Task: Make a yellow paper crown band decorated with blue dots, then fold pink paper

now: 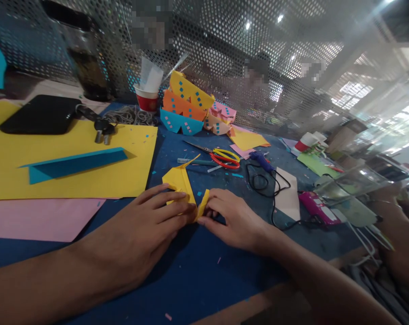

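1. Yellow folded paper: on blue bench, partly under left hand.
2. Left grip: fingers laid over paper; thumb hidden, can't tell how far closed.
3. Right hand: grip pinched on narrow yellow fold.
4. Scissors beyond.

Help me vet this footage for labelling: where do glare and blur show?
Head view: glare at upper right; head view, right edge: another person's arm looks soft; head view, centre: left hand, right hand and scissors look sharper.
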Motion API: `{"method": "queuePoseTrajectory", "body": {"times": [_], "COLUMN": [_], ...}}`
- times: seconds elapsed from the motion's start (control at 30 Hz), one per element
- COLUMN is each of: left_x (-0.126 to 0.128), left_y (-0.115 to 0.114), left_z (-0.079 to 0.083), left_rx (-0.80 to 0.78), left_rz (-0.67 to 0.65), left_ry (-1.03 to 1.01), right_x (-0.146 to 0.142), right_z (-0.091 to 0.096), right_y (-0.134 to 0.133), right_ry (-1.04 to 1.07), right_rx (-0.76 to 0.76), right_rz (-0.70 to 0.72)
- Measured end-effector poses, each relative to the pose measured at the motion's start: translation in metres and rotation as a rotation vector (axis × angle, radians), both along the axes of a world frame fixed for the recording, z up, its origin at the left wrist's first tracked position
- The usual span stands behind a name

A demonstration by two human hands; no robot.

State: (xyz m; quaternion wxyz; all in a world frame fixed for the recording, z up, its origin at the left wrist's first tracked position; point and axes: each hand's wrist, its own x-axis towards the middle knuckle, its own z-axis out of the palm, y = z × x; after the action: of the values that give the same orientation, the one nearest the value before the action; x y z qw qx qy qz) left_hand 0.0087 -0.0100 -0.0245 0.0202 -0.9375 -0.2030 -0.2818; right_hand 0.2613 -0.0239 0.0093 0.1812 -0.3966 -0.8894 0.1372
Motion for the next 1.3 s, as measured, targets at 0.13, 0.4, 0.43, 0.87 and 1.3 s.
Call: {"method": "queuePoseTrajectory", "body": {"times": [0.13,0.4,0.43,0.87,1.3], "left_x": [0.000,-0.004,-0.004,-0.006,-0.005], "left_y": [0.001,0.003,0.003,0.004,0.004], "left_z": [0.002,0.002,0.001,-0.002,0.000], "left_rx": [0.016,-0.004,-0.005,0.004,-0.010], "left_rz": [-0.015,-0.034,-0.034,-0.046,-0.046], "left_ry": [-0.005,0.007,0.008,0.013,0.003], "right_x": [-0.001,-0.003,-0.003,-0.012,-0.015], "right_z": [0.002,0.005,0.005,0.010,0.010], "right_y": [0.002,0.003,0.002,-0.003,-0.005], "right_ry": [0.034,0.024,0.023,0.042,0.036], "right_rx": [-0.101,-0.186,-0.182,-0.258,-0.267], "right_rz": [-0.033,-0.081,-0.085,-0.172,-0.194]}}
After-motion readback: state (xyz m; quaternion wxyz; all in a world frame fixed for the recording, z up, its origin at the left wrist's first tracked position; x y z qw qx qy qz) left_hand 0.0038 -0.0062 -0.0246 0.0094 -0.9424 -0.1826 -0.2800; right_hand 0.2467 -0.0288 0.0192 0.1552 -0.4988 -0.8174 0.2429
